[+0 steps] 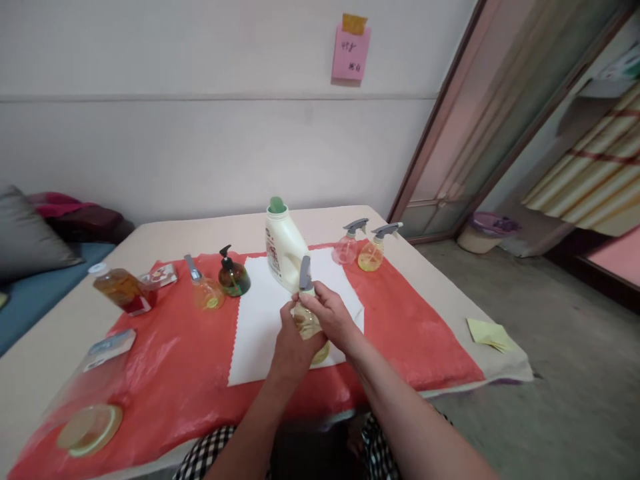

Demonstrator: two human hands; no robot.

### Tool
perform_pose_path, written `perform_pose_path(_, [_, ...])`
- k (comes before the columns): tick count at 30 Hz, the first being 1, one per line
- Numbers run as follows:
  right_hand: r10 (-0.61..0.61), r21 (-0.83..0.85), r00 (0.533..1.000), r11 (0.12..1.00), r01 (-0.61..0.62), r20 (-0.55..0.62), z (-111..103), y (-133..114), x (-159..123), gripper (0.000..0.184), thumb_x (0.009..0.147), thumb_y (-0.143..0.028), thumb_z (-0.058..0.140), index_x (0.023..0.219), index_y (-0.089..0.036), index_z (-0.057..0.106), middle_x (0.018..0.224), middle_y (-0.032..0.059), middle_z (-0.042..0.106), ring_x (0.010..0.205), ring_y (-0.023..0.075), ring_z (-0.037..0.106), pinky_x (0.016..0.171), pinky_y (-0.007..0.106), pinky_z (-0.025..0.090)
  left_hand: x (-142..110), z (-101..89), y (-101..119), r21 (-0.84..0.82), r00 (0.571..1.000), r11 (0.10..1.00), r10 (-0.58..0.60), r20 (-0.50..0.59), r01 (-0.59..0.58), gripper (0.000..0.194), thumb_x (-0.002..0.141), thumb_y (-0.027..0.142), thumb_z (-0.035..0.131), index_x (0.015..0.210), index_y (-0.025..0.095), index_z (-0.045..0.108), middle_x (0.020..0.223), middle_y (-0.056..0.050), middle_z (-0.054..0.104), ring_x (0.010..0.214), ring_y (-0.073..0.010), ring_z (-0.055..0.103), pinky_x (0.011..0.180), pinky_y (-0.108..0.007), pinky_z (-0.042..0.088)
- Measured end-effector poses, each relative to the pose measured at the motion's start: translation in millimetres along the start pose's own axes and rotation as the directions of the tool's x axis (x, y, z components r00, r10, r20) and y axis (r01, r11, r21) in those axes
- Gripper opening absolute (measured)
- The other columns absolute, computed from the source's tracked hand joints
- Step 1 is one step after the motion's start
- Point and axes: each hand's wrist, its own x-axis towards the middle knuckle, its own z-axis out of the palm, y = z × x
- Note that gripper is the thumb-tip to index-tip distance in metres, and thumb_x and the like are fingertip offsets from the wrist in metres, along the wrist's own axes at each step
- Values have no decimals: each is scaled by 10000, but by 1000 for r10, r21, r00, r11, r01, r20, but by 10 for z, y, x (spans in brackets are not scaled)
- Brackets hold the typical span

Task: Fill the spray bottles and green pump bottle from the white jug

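Observation:
Near the front of the white cloth (255,333), my left hand (297,340) is wrapped round the clear body of a spray bottle (321,353) with some yellowish liquid low in it. My right hand (330,313) closes on the neck of the same bottle, just under its grey trigger head (305,273). The bottle stands roughly upright; my fingers hide much of its middle. Right behind it is a large cream detergent jug (284,250) with a green piece (277,205) in its mouth.
Left on the red sheet (170,353) are a dark pump bottle (233,275), another spray bottle (207,291), an amber bottle (123,290) and a round lid (90,429). Two spray bottles, one pinkish (345,249) and one yellow (371,255), stand back right. Yellow notes (489,335) lie near the right edge.

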Motion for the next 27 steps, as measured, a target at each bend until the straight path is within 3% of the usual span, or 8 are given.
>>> perform_pose_path(5, [-83,46,987,995,90,-138,-69,-31,-12,219,845,-439,647,842,-220,656,766,-18,644,700,155,555,671,290,444,19,-68,-33,-348,995,937,53,83,-21,895,651,375,853,1401,238,384,1215,-106,659,1054,-255,671,913,-389,524])
perform_pose_path(8, [-88,208,984,971,120,-157,-156,-72,-20,268,869,-473,630,840,-212,683,769,-4,654,667,150,546,640,286,440,-1,-86,-9,-552,971,813,-66,232,187,673,840,595,678,1366,221,487,1257,-119,677,1061,-241,691,867,-346,560])
perform_pose_path(12, [-57,365,986,924,112,-160,-230,-85,-14,259,838,-460,691,839,-201,707,792,13,691,659,144,558,626,277,445,-51,6,-56,-505,784,644,-256,566,575,802,839,794,494,1257,113,570,965,-159,731,663,-205,707,549,-279,547])
perform_pose_path(16, [-9,440,971,890,116,-237,-201,-67,27,259,801,-451,738,898,-212,717,920,25,729,745,147,597,707,289,480,-122,166,-125,-543,992,834,-41,119,99,668,794,652,698,1261,217,501,1079,-71,676,819,-192,691,653,-282,562])
perform_pose_path(18, [5,470,963,873,128,-271,-175,-64,48,250,805,-456,733,895,-223,707,911,12,721,735,143,596,710,294,489,-150,222,-135,-401,986,902,129,-103,-160,682,762,544,786,1283,238,470,1195,-70,640,1023,-216,658,855,-326,554])
perform_pose_path(20, [-2,478,954,865,152,-300,-161,-71,58,228,814,-446,725,859,-224,693,857,-3,699,712,138,589,692,288,487,-156,241,-119,-343,972,911,190,-142,-228,743,730,509,827,1305,226,451,1241,-92,631,1113,-234,628,969,-356,512])
perform_pose_path(24, [4,465,951,873,147,-308,-173,-93,34,217,794,-419,731,836,-209,691,792,-6,671,685,132,573,666,277,470,-101,164,-39,-626,995,774,-54,86,96,711,807,674,676,1335,243,475,1279,-112,648,1017,-240,685,826,-363,579])
perform_pose_path(27, [20,465,962,878,114,-273,-168,-90,3,247,782,-436,731,844,-199,700,785,4,676,653,132,565,632,278,461,-60,76,-28,-617,869,615,-296,396,491,633,893,682,542,1272,177,569,1079,-146,725,775,-218,727,607,-297,578])
